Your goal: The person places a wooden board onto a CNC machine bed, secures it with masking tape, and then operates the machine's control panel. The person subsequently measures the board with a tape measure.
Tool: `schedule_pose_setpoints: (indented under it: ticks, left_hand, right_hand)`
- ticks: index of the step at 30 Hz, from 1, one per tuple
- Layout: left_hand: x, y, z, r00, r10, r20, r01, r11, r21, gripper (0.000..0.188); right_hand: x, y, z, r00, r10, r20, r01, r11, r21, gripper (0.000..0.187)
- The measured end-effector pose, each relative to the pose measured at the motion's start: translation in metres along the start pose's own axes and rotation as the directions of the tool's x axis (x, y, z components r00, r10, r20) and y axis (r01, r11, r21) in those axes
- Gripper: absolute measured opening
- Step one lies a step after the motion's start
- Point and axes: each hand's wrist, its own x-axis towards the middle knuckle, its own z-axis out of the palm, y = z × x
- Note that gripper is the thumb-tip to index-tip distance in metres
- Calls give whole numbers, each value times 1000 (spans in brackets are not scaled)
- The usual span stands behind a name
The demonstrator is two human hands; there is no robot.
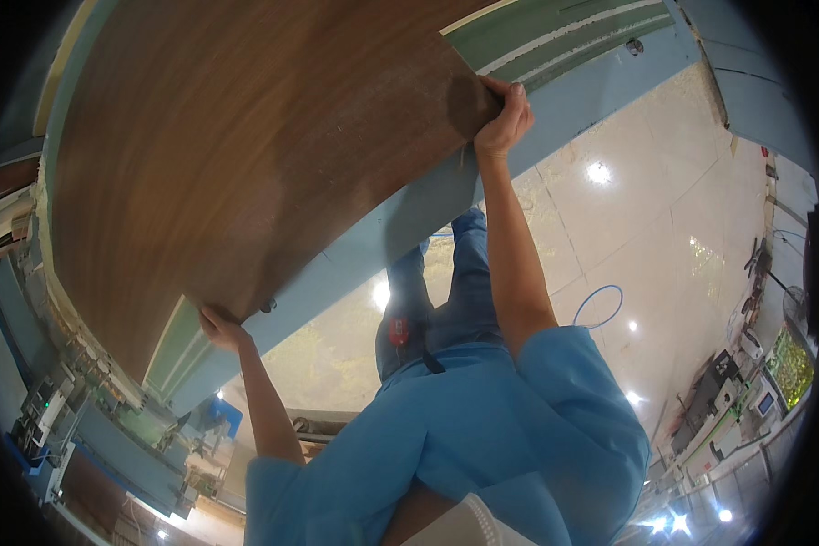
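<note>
A large brown wood-grain panel (273,146) lies over a machine bed with a light-blue edge (364,238). At the panel's near left corner, my left hand (223,328) has its fingers closed on the edge. Farther along, my right hand (508,123) grips the panel's right corner, thumb near the edge and the other fingers partly hidden. Green bed surface with pale strips (564,45) shows beyond the right corner, and a smaller green patch (175,350) shows by the left one. My bare forearms reach up to the panel from below.
Shiny pale floor tiles (646,200) spread to the right, with a loop of blue hose (599,307) above them. Machine parts (82,437) stand at lower left. Equipment with a small screen (763,402) lines the right side. A blue-grey cabinet (760,73) borders the upper right.
</note>
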Motion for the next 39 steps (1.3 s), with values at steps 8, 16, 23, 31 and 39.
schedule_pose_setpoints:
  ticks: [8, 16, 23, 31, 39]
  left_hand:
    - [-3, 4, 9, 996, -11, -94, 0, 993, -121, 65]
    - [8, -3, 9, 996, -25, -81, 14, 990, -140, 60]
    - [9, 4, 14, 979, -43, -200, 55, 997, 55, 57]
    - [9, -25, 12, 998, -48, -50, 16, 865, -502, 51]
    - [-4, -42, 21, 990, -41, -136, -59, 750, -659, 49]
  right_hand:
    - [7, -7, 6, 994, -99, 53, 99, 995, -6, 55]
    - [15, 1, 9, 985, -166, 55, 167, 986, -15, 63]
    - [17, -10, 10, 996, 16, 85, -31, 984, 178, 59]
    - [28, 13, 22, 977, -201, 66, 186, 965, 187, 60]
    - [30, 8, 24, 967, -233, 106, 220, 968, 122, 55]
